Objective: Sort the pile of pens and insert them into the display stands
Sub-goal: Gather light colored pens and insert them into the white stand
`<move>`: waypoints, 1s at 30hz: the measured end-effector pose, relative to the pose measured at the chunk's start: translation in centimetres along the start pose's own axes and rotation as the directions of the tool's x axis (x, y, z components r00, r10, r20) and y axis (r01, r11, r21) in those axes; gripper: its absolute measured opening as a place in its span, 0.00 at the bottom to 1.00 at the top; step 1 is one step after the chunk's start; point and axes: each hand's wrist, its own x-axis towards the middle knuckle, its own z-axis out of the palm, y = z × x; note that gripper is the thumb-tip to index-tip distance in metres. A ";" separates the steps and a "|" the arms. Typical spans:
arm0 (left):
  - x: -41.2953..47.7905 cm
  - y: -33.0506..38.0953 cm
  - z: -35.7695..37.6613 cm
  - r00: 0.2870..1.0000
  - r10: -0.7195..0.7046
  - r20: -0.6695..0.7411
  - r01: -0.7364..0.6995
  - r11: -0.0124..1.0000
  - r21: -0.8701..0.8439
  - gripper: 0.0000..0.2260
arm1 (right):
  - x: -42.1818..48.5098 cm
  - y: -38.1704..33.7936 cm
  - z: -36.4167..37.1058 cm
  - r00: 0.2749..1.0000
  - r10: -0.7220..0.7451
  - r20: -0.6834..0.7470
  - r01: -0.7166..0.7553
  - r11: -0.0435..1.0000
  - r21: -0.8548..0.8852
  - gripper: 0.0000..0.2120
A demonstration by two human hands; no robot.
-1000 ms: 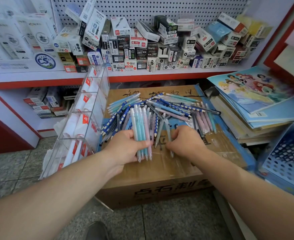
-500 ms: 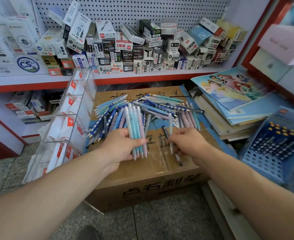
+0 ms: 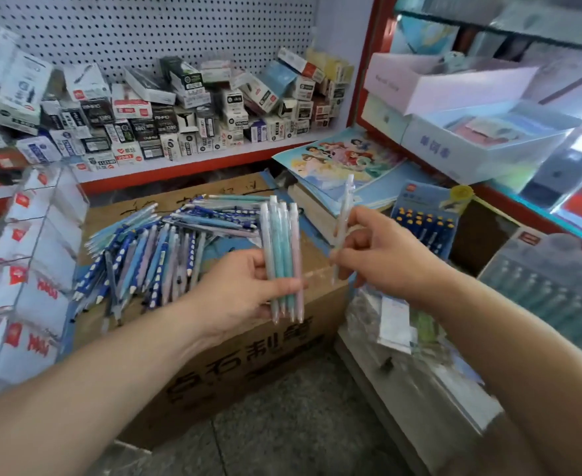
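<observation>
Head view: left hand (image 3: 238, 290) grips a bundle of pastel pens (image 3: 282, 262) upright; right hand (image 3: 382, 255) pinches one pale pen (image 3: 344, 218) just beside them. Beyond, the pen pile (image 3: 166, 249) lies on a cardboard box (image 3: 234, 365), with a blue display stand (image 3: 423, 225) to the right.

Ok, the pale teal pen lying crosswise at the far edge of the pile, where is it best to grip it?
Pinch the pale teal pen at mid-barrel, coming from above. It seems to lie flat on top of the pile, so its near and far sides look free to pinch.
</observation>
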 end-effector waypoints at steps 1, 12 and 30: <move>0.1 0.3 1.3 1.000 0.020 0.014 -0.020 1.000 0.005 0.11 | -0.9 0.5 -1.6 0.999 0.005 -0.046 -0.005 1.000 -0.010 0.07; 3.4 1.0 16.1 0.982 0.113 0.151 -0.122 0.991 0.051 0.09 | -12.7 13.5 -13.7 0.762 0.159 -0.628 -0.193 0.981 0.015 0.09; 7.9 -1.9 20.8 0.949 0.074 0.306 -0.105 0.990 0.089 0.10 | -13.6 17.7 -15.1 0.644 0.261 -0.720 -0.347 0.937 0.029 0.04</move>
